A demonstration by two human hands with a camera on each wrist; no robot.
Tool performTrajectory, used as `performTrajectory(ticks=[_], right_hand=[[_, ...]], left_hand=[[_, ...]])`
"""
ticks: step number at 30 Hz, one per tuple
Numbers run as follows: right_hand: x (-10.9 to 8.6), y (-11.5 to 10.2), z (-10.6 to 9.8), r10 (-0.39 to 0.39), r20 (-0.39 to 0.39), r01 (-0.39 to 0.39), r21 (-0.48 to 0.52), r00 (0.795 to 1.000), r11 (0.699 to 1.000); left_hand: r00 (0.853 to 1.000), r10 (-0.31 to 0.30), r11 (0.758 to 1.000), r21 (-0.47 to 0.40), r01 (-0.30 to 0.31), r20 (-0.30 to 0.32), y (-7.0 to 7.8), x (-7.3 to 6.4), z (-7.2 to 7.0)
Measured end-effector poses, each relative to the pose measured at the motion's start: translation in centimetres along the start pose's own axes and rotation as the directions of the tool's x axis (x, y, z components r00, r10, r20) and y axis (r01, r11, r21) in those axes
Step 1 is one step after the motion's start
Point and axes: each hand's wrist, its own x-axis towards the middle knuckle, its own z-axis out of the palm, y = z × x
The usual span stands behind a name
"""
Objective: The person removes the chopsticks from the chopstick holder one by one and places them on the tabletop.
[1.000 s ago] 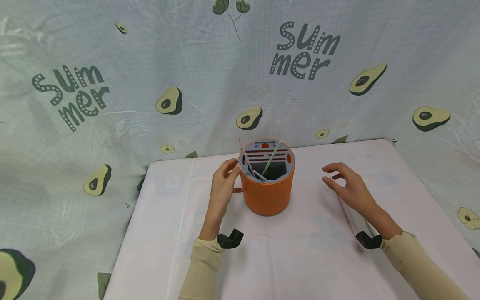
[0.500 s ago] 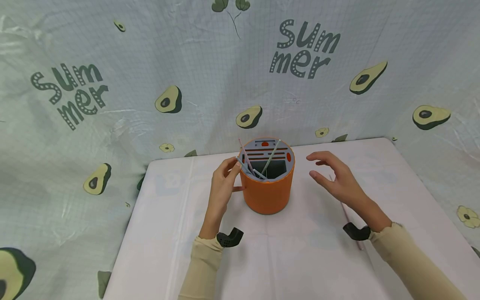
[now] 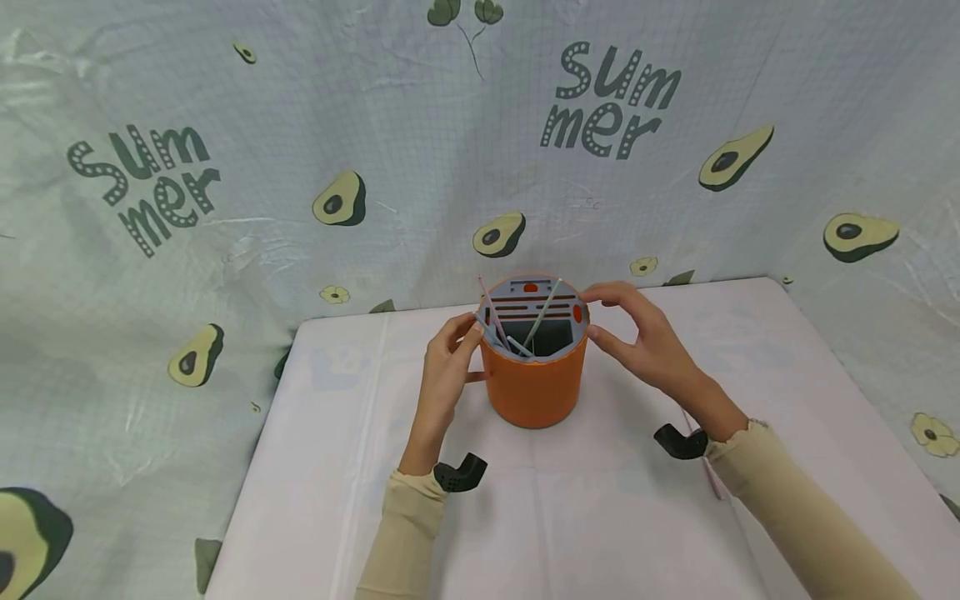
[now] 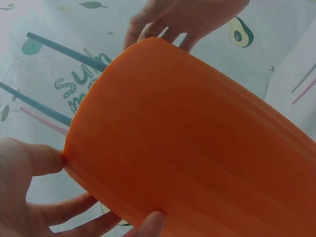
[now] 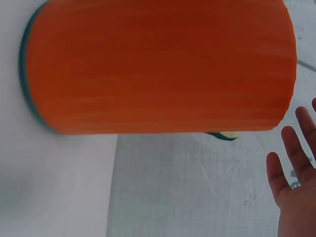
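Approx. mid-bench, toward back edge: orange cylindrical holder [image 3: 534,396] stood upright on pale-covered bench [image 3: 600,542], hands either side. L hand [image 3: 444,364] curved round its L wall, fingertips up nr rim. Blue-grey stick [image 3: 489,330] leaned w/ upper end right by those fingertips; couldn't tell if pinched. R hand [image 3: 654,343] had thumb & index apart, tips at R rim; other fingers spread, just beside top edge per R wrist view. Firm contact unclear.

Holder top: grey insert [image 3: 517,303] w/ long slots, red ovals, dark compartment at front. Pink stick [image 3: 492,308] & green stick [image 3: 545,309] tilted out of it, opp. directions, tops above rim; short grey stick [image 3: 519,347] low betw. them.

R of holder, loose pink stick [image 3: 713,482] lay on bench, partly hidden by R wrist cam [image 3: 680,442]; L wrist view showed greyish stick [image 4: 303,79] alongside. Backdrop: avocado-print sheet [image 3: 420,125], "summer" lettering.
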Motion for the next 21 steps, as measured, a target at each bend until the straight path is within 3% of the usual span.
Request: performTrajectory(ticks=[11, 21], right_hand=[[1.8, -0.5, 1.8, -0.039, 0.017, 0.039, 0.013, 0.999, 0.999], [3.2, -0.7, 2.9, -0.122, 0.04, 0.122, 0.014, 0.992, 0.992]], left_hand=[[1.0, 0.0, 1.0, 0.002, 0.0, 0.002, 0.0, 0.1, -0.1], [1.0, 0.0, 1.0, -0.001, 0.0, 0.0, 0.0, 0.1, 0.1]])
